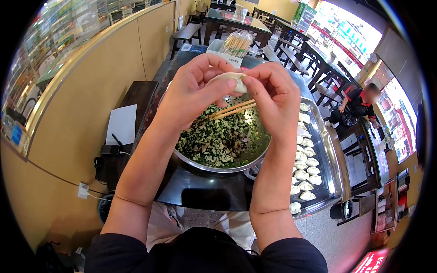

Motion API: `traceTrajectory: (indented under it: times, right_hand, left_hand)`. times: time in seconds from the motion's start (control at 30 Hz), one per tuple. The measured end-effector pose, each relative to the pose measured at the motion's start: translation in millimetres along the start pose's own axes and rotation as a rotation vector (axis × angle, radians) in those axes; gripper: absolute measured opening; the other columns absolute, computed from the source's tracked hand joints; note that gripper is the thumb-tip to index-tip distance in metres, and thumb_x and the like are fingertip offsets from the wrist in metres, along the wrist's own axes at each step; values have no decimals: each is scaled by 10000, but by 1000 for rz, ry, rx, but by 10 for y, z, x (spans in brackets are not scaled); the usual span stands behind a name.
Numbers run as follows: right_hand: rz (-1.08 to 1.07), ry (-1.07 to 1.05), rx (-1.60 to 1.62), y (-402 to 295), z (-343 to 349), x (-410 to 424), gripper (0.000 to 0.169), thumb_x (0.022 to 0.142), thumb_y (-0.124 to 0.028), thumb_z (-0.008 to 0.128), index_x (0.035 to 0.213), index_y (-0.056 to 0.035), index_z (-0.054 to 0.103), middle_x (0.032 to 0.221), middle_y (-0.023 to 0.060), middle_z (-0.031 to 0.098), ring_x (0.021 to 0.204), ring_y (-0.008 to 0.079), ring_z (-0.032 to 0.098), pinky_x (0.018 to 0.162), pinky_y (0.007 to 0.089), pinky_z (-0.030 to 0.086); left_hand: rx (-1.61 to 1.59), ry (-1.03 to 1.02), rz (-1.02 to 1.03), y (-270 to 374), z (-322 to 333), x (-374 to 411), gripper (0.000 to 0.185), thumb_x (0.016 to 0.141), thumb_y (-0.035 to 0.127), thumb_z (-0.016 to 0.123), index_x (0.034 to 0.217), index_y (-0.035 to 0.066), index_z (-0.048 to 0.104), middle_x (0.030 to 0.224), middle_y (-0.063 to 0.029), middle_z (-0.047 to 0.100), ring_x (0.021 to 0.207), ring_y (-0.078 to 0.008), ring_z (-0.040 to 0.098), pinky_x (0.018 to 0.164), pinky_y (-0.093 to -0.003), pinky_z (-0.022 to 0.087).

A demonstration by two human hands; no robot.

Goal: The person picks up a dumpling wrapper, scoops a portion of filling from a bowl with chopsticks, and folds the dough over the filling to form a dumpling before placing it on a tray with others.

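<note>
A folded dumpling (235, 79) is pinched between both hands above a round steel bowl (218, 169). My left hand (196, 90) holds its left side, the thumb lying along the near face. My right hand (273, 94) grips the right end of the dough edge between thumb and fingers. Chopped green and pale filling (215, 140) lies in the bowl below. A pair of wooden chopsticks (232, 111) rests in the bowl, slanting up to the right, partly behind my right hand. Whether the dumpling is sealed all along its edge cannot be seen.
To the right, a steel tray (329, 177) holds rows of pleated dumplings (302, 165). Behind the bowl stands a white box (225, 58) of wrapped chopsticks. On a dark bench at left lies white paper (122, 124). A seated person (358, 102) is at another table on the right.
</note>
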State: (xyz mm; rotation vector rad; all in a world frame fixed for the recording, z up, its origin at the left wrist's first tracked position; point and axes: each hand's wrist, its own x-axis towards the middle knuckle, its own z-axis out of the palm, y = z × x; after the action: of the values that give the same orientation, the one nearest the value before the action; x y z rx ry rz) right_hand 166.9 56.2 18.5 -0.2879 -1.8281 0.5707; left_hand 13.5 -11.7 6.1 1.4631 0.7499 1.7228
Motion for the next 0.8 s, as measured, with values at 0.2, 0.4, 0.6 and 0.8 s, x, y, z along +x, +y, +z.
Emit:
traceTrajectory:
  times: [0.2, 0.4, 0.6, 0.8]
  right_hand:
    - [84, -1, 84, 9, -9, 1, 35, 770, -21, 641, 788, -6, 615, 768, 25, 563, 578, 74, 484, 510, 209, 375]
    - [19, -25, 105, 41, 11, 5, 43, 764, -29, 650, 804, -26, 636, 776, 15, 563, 592, 65, 480, 507, 202, 372]
    - [-91, -60, 16, 9, 13, 6, 72, 745, -22, 664, 814, -37, 648, 763, 32, 559, 600, 84, 508, 491, 200, 385]
    - [-108, -51, -42, 26, 11, 6, 100, 740, -18, 664, 835, -38, 644, 762, 37, 560, 585, 93, 506, 481, 207, 383]
  left_hand:
    - [-87, 52, -2, 1, -1, 8, 158, 876, 99, 572, 1001, 3, 555, 994, -121, 637, 786, -144, 650, 561, -185, 531]
    - [-90, 71, 1, -11, -4, 11, 152, 872, 98, 583, 981, -7, 584, 988, -128, 642, 758, -136, 653, 533, -174, 526]
    - [66, 104, 33, -16, -3, 6, 161, 856, 98, 603, 968, -17, 618, 996, -131, 651, 735, -98, 635, 538, -175, 515]
    - [185, 51, 53, 5, 6, -9, 190, 860, 88, 586, 1012, -19, 625, 1011, -109, 650, 783, -80, 618, 581, -190, 513]
